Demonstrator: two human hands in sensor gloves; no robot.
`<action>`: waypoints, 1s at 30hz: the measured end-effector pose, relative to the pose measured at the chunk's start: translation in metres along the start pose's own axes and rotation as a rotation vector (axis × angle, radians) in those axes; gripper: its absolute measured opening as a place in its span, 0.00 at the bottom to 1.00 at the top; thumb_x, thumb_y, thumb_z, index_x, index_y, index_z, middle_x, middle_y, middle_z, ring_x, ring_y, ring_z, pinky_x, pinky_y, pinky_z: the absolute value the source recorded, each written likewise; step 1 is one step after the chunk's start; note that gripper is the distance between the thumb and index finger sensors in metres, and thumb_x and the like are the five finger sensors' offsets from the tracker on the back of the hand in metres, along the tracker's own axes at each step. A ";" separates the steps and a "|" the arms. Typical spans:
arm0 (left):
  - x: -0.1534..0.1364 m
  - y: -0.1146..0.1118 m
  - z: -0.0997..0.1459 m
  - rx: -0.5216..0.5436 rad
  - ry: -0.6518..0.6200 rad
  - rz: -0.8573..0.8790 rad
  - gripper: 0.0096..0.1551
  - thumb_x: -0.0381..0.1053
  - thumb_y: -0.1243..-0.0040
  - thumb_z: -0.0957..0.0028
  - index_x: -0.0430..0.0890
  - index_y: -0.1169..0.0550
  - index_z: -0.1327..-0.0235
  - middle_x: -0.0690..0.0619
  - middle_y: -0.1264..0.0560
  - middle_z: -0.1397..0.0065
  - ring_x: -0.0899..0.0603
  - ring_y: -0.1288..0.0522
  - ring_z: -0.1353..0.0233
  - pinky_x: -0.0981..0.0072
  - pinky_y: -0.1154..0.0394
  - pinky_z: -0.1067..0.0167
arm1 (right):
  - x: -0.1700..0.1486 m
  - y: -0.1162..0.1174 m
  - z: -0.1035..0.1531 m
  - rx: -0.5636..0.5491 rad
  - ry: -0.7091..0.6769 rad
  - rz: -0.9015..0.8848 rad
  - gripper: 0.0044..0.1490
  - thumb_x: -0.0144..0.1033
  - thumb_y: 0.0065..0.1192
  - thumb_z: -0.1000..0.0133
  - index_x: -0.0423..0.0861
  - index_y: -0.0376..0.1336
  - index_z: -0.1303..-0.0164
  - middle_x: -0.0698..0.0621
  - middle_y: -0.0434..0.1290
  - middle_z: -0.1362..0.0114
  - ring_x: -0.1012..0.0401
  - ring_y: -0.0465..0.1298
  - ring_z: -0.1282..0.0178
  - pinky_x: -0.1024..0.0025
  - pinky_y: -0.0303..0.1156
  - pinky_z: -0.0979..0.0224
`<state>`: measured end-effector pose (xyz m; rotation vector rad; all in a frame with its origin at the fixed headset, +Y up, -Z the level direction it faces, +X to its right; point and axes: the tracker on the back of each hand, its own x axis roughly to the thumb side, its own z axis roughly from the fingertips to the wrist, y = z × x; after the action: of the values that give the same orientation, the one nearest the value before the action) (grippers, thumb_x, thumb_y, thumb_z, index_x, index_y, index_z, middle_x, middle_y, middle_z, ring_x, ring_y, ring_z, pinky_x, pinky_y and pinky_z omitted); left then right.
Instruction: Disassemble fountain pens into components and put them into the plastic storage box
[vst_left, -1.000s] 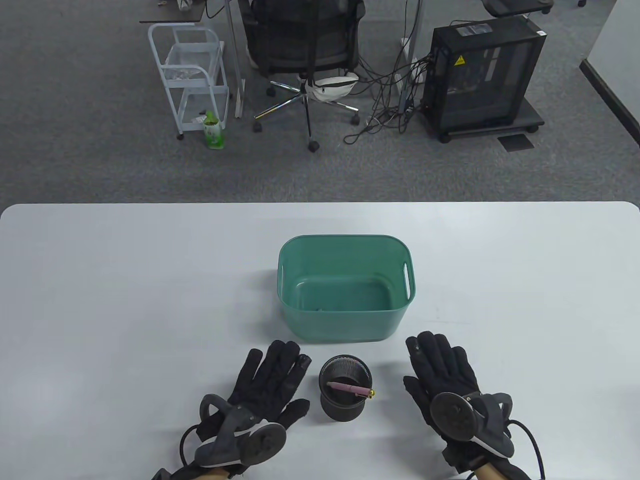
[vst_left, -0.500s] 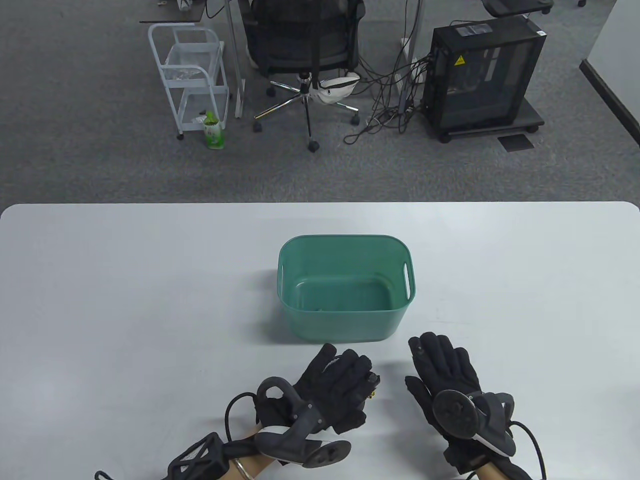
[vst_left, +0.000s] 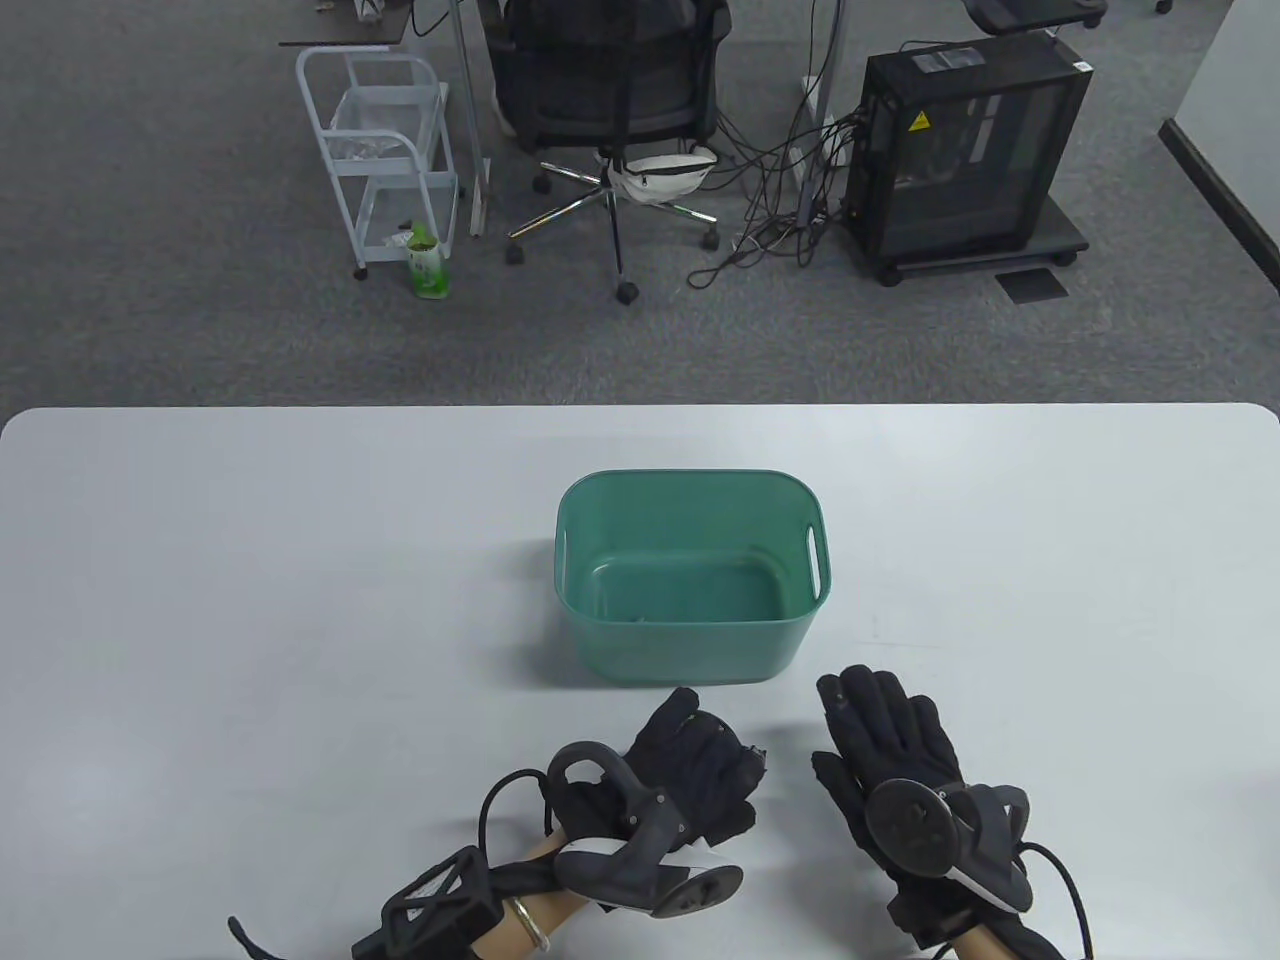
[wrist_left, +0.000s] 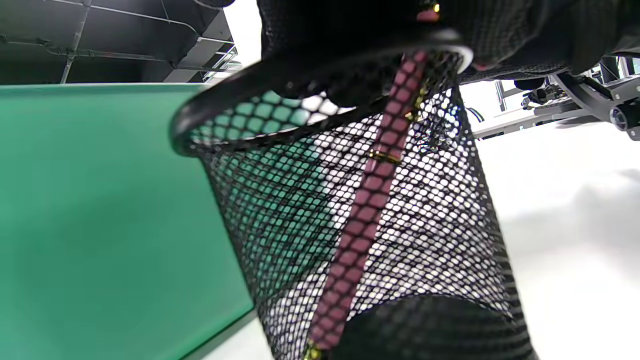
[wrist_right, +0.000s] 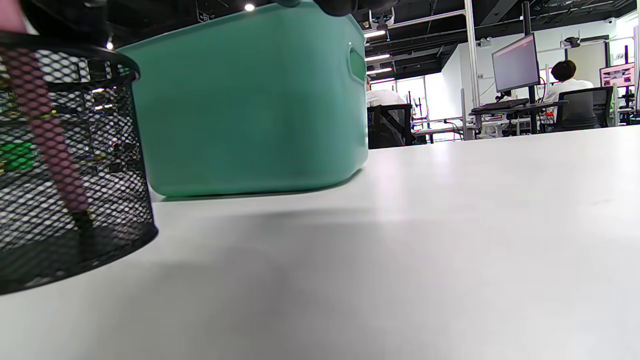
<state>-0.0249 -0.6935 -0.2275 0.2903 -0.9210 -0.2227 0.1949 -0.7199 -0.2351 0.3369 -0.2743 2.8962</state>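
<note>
Green box (vst_left: 690, 580): plastic, it stands on the white counter (vst_left: 250, 600), near the middle; the inside looks bare except for a small dark speck on the bottom that I cannot identify.
Mesh cup (wrist_left: 360, 215): black wire mesh, upright on the counter, just in front of the box; in the table view the left hand covers it.
Pen (wrist_left: 367, 200): pink with thin gold rings, it stands leaning inside the cup, the lower end at the bottom, the upper end at the rim under the glove.
Left hand (vst_left: 690, 775): it lies over the top of the cup, fingers bent down around the top of the pen; the wrist view shows the glove closing on the pink end, so it seems to pinch the pen, although the fingertips themselves are hidden.
Right hand (vst_left: 890, 745): flat on the counter to the right of the cup, fingers straight and a little spread, holding nothing.
Trackers: one on the back of each hand.
Floor behind the counter: grey carpet, an office chair (vst_left: 610, 90), a white cart (vst_left: 380, 150), a black computer case (vst_left: 965, 150), a green bottle (vst_left: 427, 262).
</note>
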 end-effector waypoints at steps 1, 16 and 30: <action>0.000 0.000 0.000 0.000 0.000 0.000 0.30 0.61 0.45 0.31 0.38 0.19 0.34 0.46 0.15 0.40 0.46 0.20 0.33 0.40 0.44 0.18 | 0.000 0.000 0.000 0.002 0.000 -0.001 0.43 0.56 0.39 0.36 0.51 0.48 0.09 0.49 0.47 0.08 0.51 0.50 0.10 0.52 0.44 0.11; -0.011 0.006 0.011 0.042 0.055 0.022 0.25 0.59 0.44 0.32 0.44 0.16 0.36 0.55 0.13 0.40 0.48 0.18 0.35 0.42 0.42 0.19 | 0.000 0.001 0.000 0.015 0.000 0.001 0.43 0.56 0.39 0.36 0.51 0.48 0.10 0.49 0.47 0.08 0.51 0.50 0.10 0.52 0.44 0.11; -0.018 0.013 0.019 0.075 0.091 0.001 0.24 0.56 0.42 0.33 0.44 0.16 0.35 0.56 0.13 0.42 0.47 0.18 0.39 0.43 0.40 0.20 | 0.000 0.002 0.000 0.027 0.002 0.000 0.44 0.56 0.40 0.36 0.51 0.48 0.10 0.49 0.47 0.08 0.50 0.50 0.10 0.52 0.44 0.11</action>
<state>-0.0495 -0.6788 -0.2258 0.3658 -0.8404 -0.1726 0.1945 -0.7222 -0.2359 0.3384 -0.2351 2.9028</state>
